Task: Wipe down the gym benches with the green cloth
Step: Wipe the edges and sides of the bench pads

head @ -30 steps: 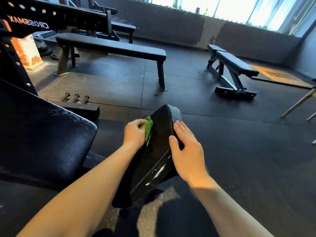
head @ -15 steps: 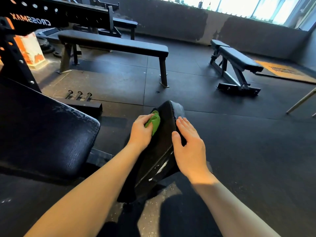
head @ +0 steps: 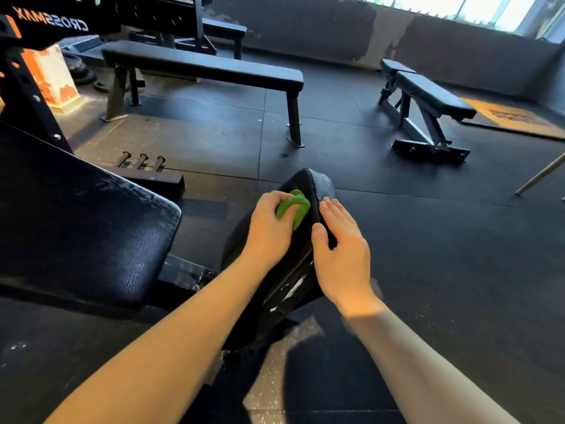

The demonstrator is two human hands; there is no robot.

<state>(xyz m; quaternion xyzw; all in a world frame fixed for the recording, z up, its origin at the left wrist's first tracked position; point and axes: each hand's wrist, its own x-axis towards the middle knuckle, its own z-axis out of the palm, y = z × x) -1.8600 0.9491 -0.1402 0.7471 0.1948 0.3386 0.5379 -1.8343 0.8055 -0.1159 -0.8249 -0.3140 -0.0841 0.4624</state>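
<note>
- Right now the left hand (head: 269, 231) grips the green cloth (head: 295, 208), fingers curled round the bunched fabric, and presses it against the upper left face of a small tilted padded surface (head: 318, 185).
- The right hand (head: 342, 249) lies flat on the right side of the same pad, fingers straight and close together, with the thumb along its near edge. The two hands sit just beside each other with the pad's ridge between them.
- White scuffs mark the pad's lower edge.
- A large black back pad (head: 76, 228) with worn, cracked vinyl stands to the left.
- Behind it rises a black rack (head: 52, 22), whose beam carries white lettering that reads CROSSMAX, seen mirror-reversed.
- An orange-and-white box (head: 52, 78) stands by the rack; any print on it is too blurred to read.
- A long flat bench (head: 201, 67) stands across the black rubber floor (head: 428, 240), and an adjustable bench (head: 434, 93) stands well apart to the right.
- An orange mat (head: 513, 116) near the far wall bears dark print, which is illegible.
</note>
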